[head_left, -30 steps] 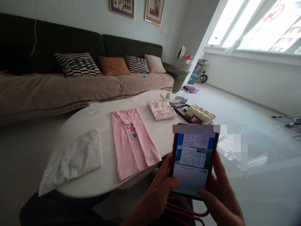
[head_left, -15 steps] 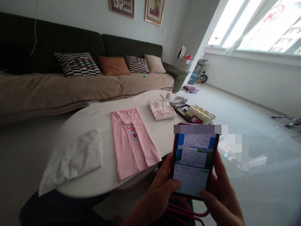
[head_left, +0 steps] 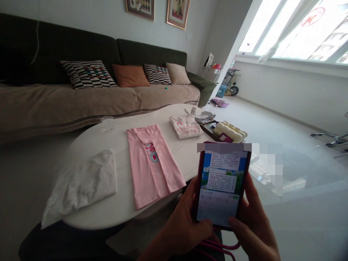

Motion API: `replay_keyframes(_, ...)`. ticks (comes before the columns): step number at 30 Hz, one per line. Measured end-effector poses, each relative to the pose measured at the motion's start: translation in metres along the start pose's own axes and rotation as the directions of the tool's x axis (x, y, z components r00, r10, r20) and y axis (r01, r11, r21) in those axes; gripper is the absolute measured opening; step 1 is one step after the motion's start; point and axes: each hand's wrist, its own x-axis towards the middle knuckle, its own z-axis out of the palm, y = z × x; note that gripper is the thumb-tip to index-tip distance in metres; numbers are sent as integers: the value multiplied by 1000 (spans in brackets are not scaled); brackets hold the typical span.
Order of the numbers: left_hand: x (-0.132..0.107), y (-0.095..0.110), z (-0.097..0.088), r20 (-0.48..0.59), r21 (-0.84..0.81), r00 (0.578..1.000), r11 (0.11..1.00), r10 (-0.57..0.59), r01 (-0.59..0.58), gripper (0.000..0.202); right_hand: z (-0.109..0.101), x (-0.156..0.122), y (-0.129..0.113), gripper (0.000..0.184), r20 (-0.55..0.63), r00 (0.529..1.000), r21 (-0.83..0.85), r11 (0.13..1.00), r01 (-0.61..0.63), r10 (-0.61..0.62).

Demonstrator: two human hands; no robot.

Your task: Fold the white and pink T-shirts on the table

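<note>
Both my hands grip a smartphone [head_left: 221,188] upright, its lit screen showing text bubbles and a keyboard. My left hand [head_left: 190,221] wraps its left edge, with the thumb over the bottom of the screen. Along the right edge is my right hand [head_left: 255,221], its thumb at the lower right corner. A dark pink cord [head_left: 217,245] hangs beneath the phone. Left of the phone, a pink garment [head_left: 152,168] lies partly folded on the white table [head_left: 119,214]. A clear plastic bag [head_left: 84,185] with something pale in it lies at the table's left.
Farther back lie a folded white shirt [head_left: 186,127] and a tray [head_left: 209,128] beside a cream bumpy object [head_left: 231,131]. A clear plastic cup [head_left: 107,121] stands near the far edge. Behind the table is a sofa [head_left: 103,99] with several cushions.
My left thumb has moved lower, from the keyboard's left side towards the bottom edge of the screen. The view has shifted slightly. Clothes and bag stay in place.
</note>
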Motion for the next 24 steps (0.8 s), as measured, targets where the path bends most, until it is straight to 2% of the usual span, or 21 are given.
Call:
replay_keyframes(4, 0, -4, -2, -2, 27, 1000, 999, -18, 18, 76, 5, -1, 1, 74, -46, 999, -18, 1000, 9, -10)
replay_keyframes(8, -2, -9, -6, 1, -32, 999, 998, -48, 48, 80, 16, -1, 2, 71, -162, 987, -83, 997, 7, -20)
replay_keyframes(12, -1, -8, -5, -22, -48, 996, 995, -85, 84, 73, 22, 1, 4, 77, -255, 965, -177, 984, 16, -61)
replay_keyframes(14, 0, -6, -5, -30, -49, 995, 994, -98, 97, 73, 19, 2, 7, 74, -227, 972, -164, 986, 30, -67)
replay_keyframes(19, -1, -5, -5, -32, -67, 994, 993, -100, 98, 78, 4, 2, 11, 63, -108, 991, -5, 997, 82, -82)
replay_keyframes(22, -1, -6, -5, -23, -76, 996, 993, -87, 85, 83, -1, 2, 9, 61, -37, 998, 16, 999, 49, -48)
replay_keyframes(24, 0, -7, -5, -12, -69, 997, 994, -81, 80, 84, -2, 2, 8, 60, -42, 999, -4, 1000, 6, -6)
